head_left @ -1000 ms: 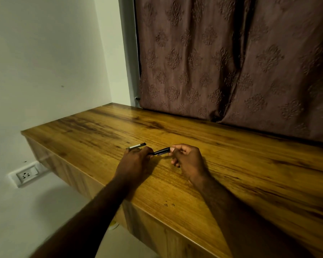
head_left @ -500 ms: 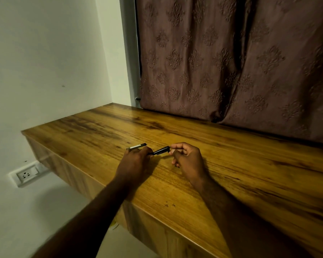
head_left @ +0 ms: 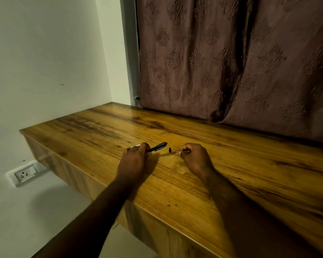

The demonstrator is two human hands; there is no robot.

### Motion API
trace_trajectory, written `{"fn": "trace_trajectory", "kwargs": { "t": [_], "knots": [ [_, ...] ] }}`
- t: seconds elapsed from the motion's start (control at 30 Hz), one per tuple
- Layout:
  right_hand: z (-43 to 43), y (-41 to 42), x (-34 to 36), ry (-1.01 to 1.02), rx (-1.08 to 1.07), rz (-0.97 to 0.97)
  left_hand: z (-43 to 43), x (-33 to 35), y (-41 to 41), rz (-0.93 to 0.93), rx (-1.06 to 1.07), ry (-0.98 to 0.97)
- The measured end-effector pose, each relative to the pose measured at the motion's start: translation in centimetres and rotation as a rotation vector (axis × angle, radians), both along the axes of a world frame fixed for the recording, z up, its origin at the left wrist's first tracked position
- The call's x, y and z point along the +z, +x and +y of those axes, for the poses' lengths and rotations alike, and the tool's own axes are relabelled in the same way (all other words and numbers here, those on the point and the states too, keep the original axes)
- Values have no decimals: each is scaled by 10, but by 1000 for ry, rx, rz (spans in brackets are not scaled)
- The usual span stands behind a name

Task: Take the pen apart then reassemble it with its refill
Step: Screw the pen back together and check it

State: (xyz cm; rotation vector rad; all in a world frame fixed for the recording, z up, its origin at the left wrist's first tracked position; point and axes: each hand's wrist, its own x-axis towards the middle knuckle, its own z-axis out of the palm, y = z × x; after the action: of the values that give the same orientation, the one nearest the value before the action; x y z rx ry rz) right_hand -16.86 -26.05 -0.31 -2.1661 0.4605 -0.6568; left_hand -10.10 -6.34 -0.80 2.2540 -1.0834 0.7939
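Hands now apart; small black piece (head_left: 169,150) dropped between. Left hand (head_left: 133,158) fingers grip pen barrel (head_left: 157,147); right hand (head_left: 194,157) fingers pinch thin refill (head_left: 177,154), seemingly. Keep barrel steady, set parts together on surface (head_left: 231,164).

Under my arms the surface (head_left: 231,164) is glossy, streaked wood grain. The pen barrel (head_left: 157,147) in my left grip (head_left: 133,161) looks like shiny black plastic. The curtain (head_left: 231,62) is embossed matt cloth.
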Motion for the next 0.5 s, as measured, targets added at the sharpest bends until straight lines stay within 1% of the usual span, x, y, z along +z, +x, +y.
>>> {"fn": "trace_trajectory", "kwargs": {
  "t": [0.13,0.2,0.33,0.4,0.5],
  "knots": [
    [3,9,-1,-138,36,116,0,-7,10,-7,29,70],
    [3,13,-2,-214,3,161,-1,-10,14,-10,37,63],
    [5,14,-3,-269,-40,205,-2,-10,14,-1,4,14],
    [6,12,-2,-261,-11,184,-2,-12,14,17,7,15],
    [10,3,2,-90,49,19,-3,-13,16,23,11,24]
  ]
}}
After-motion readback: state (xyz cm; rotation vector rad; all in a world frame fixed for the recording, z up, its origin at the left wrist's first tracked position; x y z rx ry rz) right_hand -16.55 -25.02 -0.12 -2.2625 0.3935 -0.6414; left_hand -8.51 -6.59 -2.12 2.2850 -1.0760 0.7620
